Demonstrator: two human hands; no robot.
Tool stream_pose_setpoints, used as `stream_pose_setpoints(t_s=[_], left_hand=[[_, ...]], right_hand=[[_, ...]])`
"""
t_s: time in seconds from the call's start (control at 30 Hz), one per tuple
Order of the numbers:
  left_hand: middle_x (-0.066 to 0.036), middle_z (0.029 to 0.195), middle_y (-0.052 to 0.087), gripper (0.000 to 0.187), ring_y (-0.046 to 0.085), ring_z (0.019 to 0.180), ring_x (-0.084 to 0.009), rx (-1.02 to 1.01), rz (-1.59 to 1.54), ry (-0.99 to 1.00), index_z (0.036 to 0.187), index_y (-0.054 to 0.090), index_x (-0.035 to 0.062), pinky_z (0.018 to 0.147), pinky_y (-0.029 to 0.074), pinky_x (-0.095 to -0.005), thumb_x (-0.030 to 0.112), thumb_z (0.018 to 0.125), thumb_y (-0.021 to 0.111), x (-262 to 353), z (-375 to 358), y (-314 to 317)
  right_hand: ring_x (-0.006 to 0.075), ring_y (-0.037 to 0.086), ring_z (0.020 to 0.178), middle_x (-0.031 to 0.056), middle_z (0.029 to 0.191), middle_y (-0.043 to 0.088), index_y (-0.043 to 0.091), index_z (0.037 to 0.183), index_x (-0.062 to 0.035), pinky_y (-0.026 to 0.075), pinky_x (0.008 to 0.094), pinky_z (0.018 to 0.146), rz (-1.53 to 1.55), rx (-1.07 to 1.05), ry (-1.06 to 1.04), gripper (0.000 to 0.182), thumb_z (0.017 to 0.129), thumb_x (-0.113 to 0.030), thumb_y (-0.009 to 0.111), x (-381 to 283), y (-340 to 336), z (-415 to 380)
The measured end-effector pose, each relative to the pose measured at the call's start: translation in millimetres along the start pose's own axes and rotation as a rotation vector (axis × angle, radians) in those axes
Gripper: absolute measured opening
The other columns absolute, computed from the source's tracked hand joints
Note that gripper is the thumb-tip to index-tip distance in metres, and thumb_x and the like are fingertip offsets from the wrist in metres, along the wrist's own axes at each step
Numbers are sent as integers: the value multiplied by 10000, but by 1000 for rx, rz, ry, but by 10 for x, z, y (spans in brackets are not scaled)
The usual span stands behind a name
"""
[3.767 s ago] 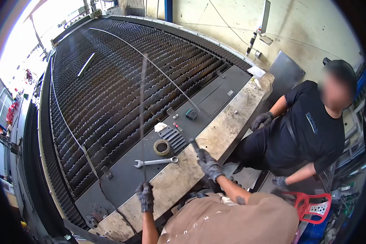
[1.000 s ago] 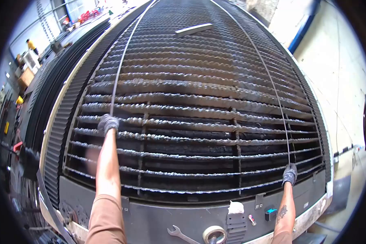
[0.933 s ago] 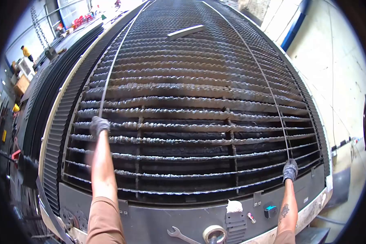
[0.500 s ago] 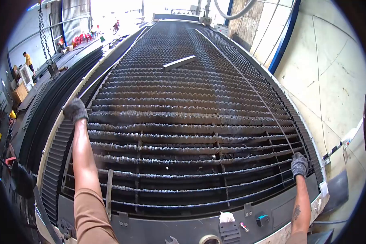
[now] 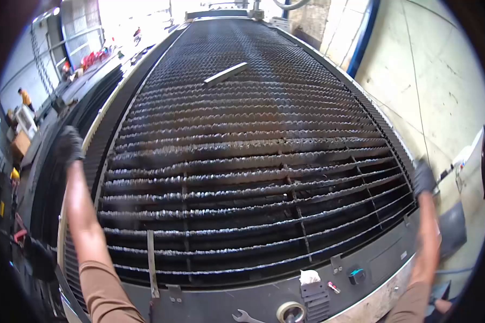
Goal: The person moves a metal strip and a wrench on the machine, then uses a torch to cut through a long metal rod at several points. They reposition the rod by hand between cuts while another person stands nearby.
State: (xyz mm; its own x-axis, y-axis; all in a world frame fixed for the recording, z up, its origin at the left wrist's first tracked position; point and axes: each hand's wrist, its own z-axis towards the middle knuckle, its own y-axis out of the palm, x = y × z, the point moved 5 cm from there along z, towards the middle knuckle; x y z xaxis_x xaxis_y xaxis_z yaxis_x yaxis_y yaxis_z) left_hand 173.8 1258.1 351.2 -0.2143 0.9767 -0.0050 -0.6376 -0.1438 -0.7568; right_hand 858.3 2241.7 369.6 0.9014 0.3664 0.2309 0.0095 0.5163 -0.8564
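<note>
My left hand (image 5: 69,145), in a grey work glove, is over the left rim of a long slatted cutting bed (image 5: 248,161). On the far right, my gloved right hand (image 5: 423,177) is beside the bed's right edge. Both hands are smeared by motion, so their fingers and anything in them cannot be made out. A short metal bar (image 5: 225,74) lies slantwise across the jagged slats further up the bed. Near the front left, a narrow flat metal strip (image 5: 152,264) lies across the slats to the front ledge.
The front ledge carries a wrench (image 5: 244,316), tape roll (image 5: 291,312), slotted dark plate (image 5: 315,302), crumpled white piece (image 5: 309,277), marker (image 5: 334,287) and teal-black tape measure (image 5: 357,276). A person in yellow (image 5: 25,98) is far left. A wall (image 5: 442,86) stands right.
Both hands have moved outward and up from the bed's sides. The long thin strip that ran from my right hand up the bed no longer shows there. The view has shifted slightly.
</note>
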Motion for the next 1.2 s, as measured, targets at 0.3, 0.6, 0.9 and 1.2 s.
stream_pose_setpoints(t_s=[0.3, 0.6, 0.9, 1.2], left_hand=[[-178, 796, 729, 323, 726, 757, -401, -13, 138, 51, 871, 708, 121, 632, 555, -543, 358, 998, 529, -936, -1469, -7], [-218, 841, 736, 516, 725, 799, -437, -180, 101, -142, 896, 772, 92, 683, 574, -562, 463, 1042, 445, -1238, -2080, -644], [-178, 775, 697, 425, 704, 723, -375, 419, 47, 338, 797, 672, 100, 592, 498, -532, 380, 1029, 452, -782, 1199, -2913], [-258, 1020, 725, 491, 704, 943, -477, -149, -157, -245, 1012, 691, 48, 773, 546, -595, 487, 1015, 469, -520, -2309, -1756]], right_hand=[[444, 659, 1078, 261, 1157, 694, 679, 1215, -31, 531, 533, 910, 16, -408, 190, 476, 1077, -398, 409, 619, 1448, -3169], [222, 644, 643, 138, 703, 663, 625, 1230, 16, 525, 315, 564, 55, -57, -315, 337, 1075, -255, 497, 1067, 816, -5307], [230, 646, 671, 79, 792, 676, 699, 957, -78, 525, 418, 585, -315, -329, 217, 373, 1101, -303, 439, 3044, -647, -2833], [302, 665, 838, 162, 984, 675, 626, 1179, -66, 531, 468, 714, 223, -247, -74, 356, 1068, -371, 479, 740, -248, -5571]])
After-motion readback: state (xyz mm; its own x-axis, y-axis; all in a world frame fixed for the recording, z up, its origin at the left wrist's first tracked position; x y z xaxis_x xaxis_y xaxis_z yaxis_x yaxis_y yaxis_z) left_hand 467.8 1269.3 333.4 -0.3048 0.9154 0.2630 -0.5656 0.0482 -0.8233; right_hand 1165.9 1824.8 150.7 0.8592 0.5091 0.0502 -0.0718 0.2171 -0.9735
